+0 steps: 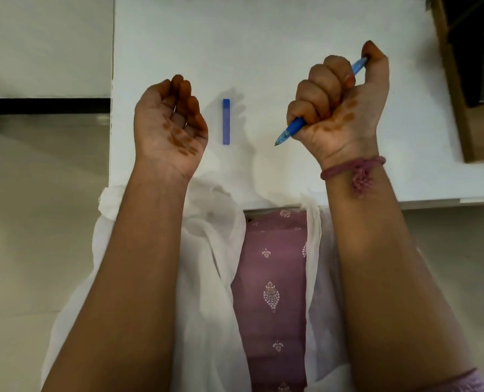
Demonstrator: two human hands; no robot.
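Observation:
My right hand point(339, 106) is raised palm-up over the white table point(263, 38), fingers curled round a blue pen point(291, 130). The pen's tip points down-left and its back end sticks out by my thumb. A blue pen cap point(226, 121) lies flat on the table between my hands, lengthwise away from me. My left hand point(170, 125) is held palm-up to the left of the cap, fingers loosely curled, holding nothing.
The table's left edge point(112, 108) runs just beside my left hand, with pale floor beyond it. A brown wooden frame point(455, 103) stands at the table's right side. My lap in purple cloth and a white scarf lies below the near table edge.

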